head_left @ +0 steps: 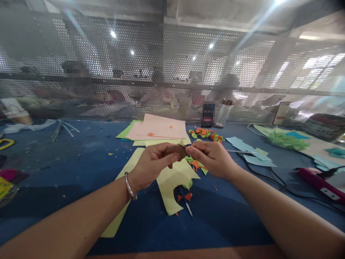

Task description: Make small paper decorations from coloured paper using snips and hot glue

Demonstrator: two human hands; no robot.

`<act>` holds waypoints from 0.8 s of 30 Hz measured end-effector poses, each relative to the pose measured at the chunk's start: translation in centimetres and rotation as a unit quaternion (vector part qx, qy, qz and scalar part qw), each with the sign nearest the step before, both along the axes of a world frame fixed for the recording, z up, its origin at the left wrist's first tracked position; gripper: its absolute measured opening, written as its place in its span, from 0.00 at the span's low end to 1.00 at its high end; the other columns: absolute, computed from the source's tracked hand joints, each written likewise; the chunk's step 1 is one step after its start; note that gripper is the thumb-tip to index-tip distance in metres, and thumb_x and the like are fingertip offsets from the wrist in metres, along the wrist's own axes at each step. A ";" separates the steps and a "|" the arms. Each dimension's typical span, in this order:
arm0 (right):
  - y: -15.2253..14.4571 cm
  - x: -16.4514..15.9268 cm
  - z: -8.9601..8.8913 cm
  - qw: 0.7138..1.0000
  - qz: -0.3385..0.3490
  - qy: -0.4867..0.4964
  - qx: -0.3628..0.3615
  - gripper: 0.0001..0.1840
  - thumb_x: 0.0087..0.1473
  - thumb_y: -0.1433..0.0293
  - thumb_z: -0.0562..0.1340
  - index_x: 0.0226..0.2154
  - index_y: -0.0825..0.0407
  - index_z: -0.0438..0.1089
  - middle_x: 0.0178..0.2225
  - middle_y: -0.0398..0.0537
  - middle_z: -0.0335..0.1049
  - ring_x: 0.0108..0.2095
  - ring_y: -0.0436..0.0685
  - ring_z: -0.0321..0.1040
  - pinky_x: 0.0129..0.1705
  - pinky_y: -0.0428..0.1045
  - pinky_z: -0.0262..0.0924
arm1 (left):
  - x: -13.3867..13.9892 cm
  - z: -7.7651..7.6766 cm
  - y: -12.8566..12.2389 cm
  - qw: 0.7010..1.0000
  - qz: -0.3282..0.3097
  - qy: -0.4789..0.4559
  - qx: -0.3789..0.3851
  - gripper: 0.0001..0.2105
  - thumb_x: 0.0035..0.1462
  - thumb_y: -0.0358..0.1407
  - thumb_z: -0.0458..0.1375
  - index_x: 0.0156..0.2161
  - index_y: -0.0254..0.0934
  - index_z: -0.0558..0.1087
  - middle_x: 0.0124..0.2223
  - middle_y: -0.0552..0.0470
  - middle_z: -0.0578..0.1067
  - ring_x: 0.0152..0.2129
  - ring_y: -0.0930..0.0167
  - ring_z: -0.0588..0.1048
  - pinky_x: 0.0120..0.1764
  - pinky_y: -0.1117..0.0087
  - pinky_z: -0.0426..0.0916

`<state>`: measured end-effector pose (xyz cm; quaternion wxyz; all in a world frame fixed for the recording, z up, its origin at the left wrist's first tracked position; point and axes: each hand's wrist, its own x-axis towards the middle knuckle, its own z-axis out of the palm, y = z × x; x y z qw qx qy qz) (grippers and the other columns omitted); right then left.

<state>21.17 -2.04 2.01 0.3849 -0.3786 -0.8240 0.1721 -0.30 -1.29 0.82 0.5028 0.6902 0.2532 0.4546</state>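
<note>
My left hand (156,162), with a silver bangle on its wrist, grips a small flat brown piece (176,151) with a curved edge, thumb on its face. A bit of yellow paper (182,142) shows at the piece's top edge. My right hand (208,154) is closed in a pinch at the piece's right end; what its fingers hold is mostly hidden. A slim pale strip (239,151) shows behind that hand; I cannot tell if it is held. Beneath both hands lies cut yellow paper (172,180) with scalloped edges. A thin blue pen-like tool (186,203) lies by it.
Pink paper sheets (164,126) lie ahead, with orange and green scraps (206,133) beside them. Light-blue paper pieces (248,149) and a magenta power strip (318,181) with black cables are at right. A phone (208,115) and a bottle (224,114) stand against the perforated screen (129,82).
</note>
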 end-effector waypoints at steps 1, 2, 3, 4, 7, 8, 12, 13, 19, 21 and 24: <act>0.0 0.0 0.0 1.000 -0.002 -0.001 0.000 0.25 0.65 0.53 0.55 0.23 0.52 0.61 0.22 0.39 0.52 0.24 0.48 0.50 0.26 0.47 0.47 | -0.1 0.0 0.0 1.000 0.000 0.001 0.002 0.07 0.57 0.38 0.63 0.38 0.37 0.79 0.35 0.50 0.76 0.33 0.71 0.69 0.31 0.72 0.63; 0.0 0.0 0.1 1.000 -0.003 -0.003 0.000 0.25 0.65 0.53 0.55 0.23 0.52 0.61 0.22 0.39 0.53 0.24 0.48 0.50 0.26 0.47 0.47 | -0.1 -0.1 0.0 1.000 0.001 0.003 0.004 0.07 0.58 0.38 0.63 0.38 0.37 0.79 0.35 0.50 0.76 0.32 0.71 0.69 0.31 0.72 0.62; -0.1 0.1 0.1 1.000 -0.004 -0.006 -0.001 0.25 0.65 0.53 0.55 0.23 0.52 0.61 0.22 0.39 0.53 0.24 0.48 0.50 0.26 0.47 0.47 | -0.1 -0.1 0.0 1.000 0.004 0.005 0.005 0.07 0.58 0.38 0.63 0.38 0.37 0.79 0.34 0.50 0.76 0.31 0.72 0.68 0.30 0.72 0.61; -0.1 0.1 0.2 1.000 -0.005 -0.010 -0.002 0.25 0.65 0.53 0.56 0.23 0.52 0.61 0.22 0.39 0.53 0.24 0.48 0.50 0.26 0.47 0.47 | -0.2 -0.1 0.0 1.000 0.006 0.005 0.005 0.07 0.58 0.37 0.63 0.38 0.37 0.80 0.34 0.51 0.76 0.30 0.72 0.68 0.30 0.72 0.60; 0.0 0.2 0.2 1.000 -0.007 -0.020 0.000 0.25 0.64 0.53 0.56 0.22 0.52 0.60 0.22 0.39 0.52 0.23 0.48 0.49 0.25 0.47 0.46 | -0.2 0.0 0.0 1.000 0.000 -0.004 -0.001 0.05 0.58 0.36 0.63 0.37 0.37 0.80 0.33 0.51 0.76 0.29 0.73 0.67 0.31 0.72 0.60; 0.0 0.2 0.2 1.000 -0.006 -0.021 0.001 0.25 0.64 0.53 0.56 0.22 0.51 0.60 0.22 0.38 0.52 0.23 0.48 0.49 0.25 0.47 0.46 | -0.2 0.1 0.0 1.000 -0.005 -0.007 -0.002 0.05 0.58 0.35 0.63 0.36 0.37 0.80 0.33 0.52 0.76 0.29 0.73 0.67 0.31 0.72 0.60; 0.2 0.3 0.1 1.000 -0.002 -0.021 0.004 0.26 0.64 0.52 0.55 0.21 0.51 0.57 0.21 0.38 0.50 0.23 0.48 0.48 0.25 0.47 0.45 | -0.3 0.1 0.2 1.000 -0.002 -0.003 -0.001 0.05 0.57 0.35 0.63 0.37 0.38 0.81 0.34 0.51 0.78 0.29 0.72 0.69 0.33 0.71 0.63; 0.2 0.3 0.1 1.000 -0.003 -0.022 0.005 0.26 0.65 0.52 0.55 0.21 0.51 0.57 0.21 0.38 0.50 0.23 0.48 0.47 0.25 0.47 0.45 | -0.3 0.1 0.3 1.000 0.002 0.001 -0.001 0.05 0.57 0.35 0.63 0.37 0.38 0.81 0.34 0.51 0.78 0.29 0.72 0.69 0.33 0.71 0.63; 0.3 0.1 0.0 1.000 -0.007 -0.018 0.005 0.27 0.65 0.52 0.54 0.21 0.51 0.56 0.22 0.38 0.48 0.23 0.48 0.46 0.25 0.48 0.44 | -0.4 0.0 0.4 1.000 0.013 0.023 -0.007 0.06 0.56 0.36 0.63 0.38 0.38 0.81 0.34 0.51 0.78 0.28 0.73 0.68 0.30 0.72 0.60; 0.3 0.1 -0.1 1.000 -0.010 -0.014 0.002 0.27 0.65 0.52 0.55 0.22 0.51 0.57 0.22 0.38 0.49 0.24 0.48 0.47 0.26 0.48 0.44 | -0.3 0.0 0.4 0.999 0.011 0.042 -0.007 0.07 0.57 0.36 0.63 0.39 0.37 0.80 0.36 0.50 0.79 0.29 0.73 0.68 0.29 0.73 0.59; 0.5 0.0 -0.1 0.999 -0.036 -0.009 -0.008 0.27 0.65 0.50 0.54 0.22 0.51 0.59 0.22 0.39 0.51 0.24 0.49 0.48 0.26 0.48 0.45 | -0.3 0.0 0.4 0.997 0.013 0.070 -0.007 0.09 0.58 0.39 0.62 0.40 0.36 0.79 0.39 0.47 0.79 0.31 0.72 0.71 0.29 0.73 0.60</act>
